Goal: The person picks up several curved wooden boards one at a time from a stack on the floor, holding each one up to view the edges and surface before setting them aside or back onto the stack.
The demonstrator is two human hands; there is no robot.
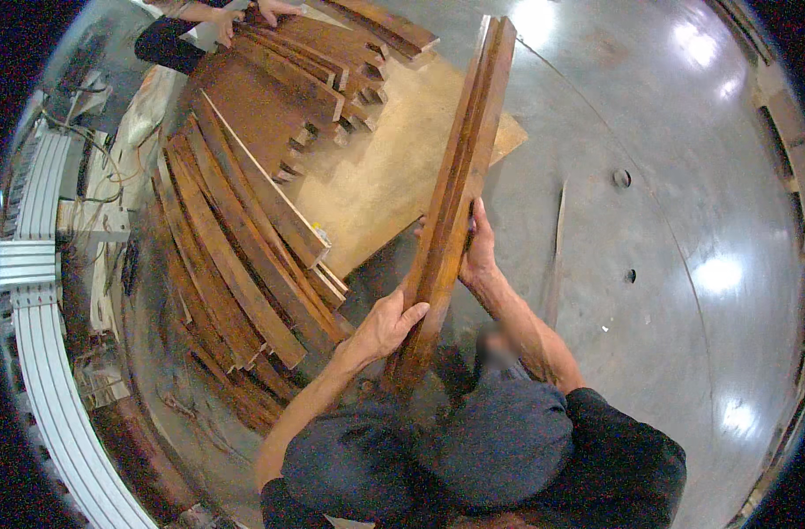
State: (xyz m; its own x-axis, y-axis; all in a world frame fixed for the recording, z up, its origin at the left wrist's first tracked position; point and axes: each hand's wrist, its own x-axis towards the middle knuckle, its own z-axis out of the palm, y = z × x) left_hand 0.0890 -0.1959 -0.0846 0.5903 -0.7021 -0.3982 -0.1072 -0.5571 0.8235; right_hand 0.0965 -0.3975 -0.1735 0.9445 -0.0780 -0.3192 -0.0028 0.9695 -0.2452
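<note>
A long brown wooden board (453, 194), with a groove or seam running along its length, slants up from my lap toward the far middle. Whether it is one grooved piece or several pressed together I cannot tell. My left hand (386, 326) grips its left edge near the lower end, thumb lying on top. Farther up, my right hand (480, 247) holds the right side, fingers partly hidden behind the wood. To the left lie several similar brown boards (235, 256), loosely stacked. The held board's lower end rests close to my knees.
A tan plywood sheet (402, 159) lies beyond, bearing more brown boards (288, 70). At the far left, another person's hands (226, 22) touch those boards. Ribbed pale metal rails (36, 344) run along the left. A thin strip (558, 238) lies on the grey floor (667, 353).
</note>
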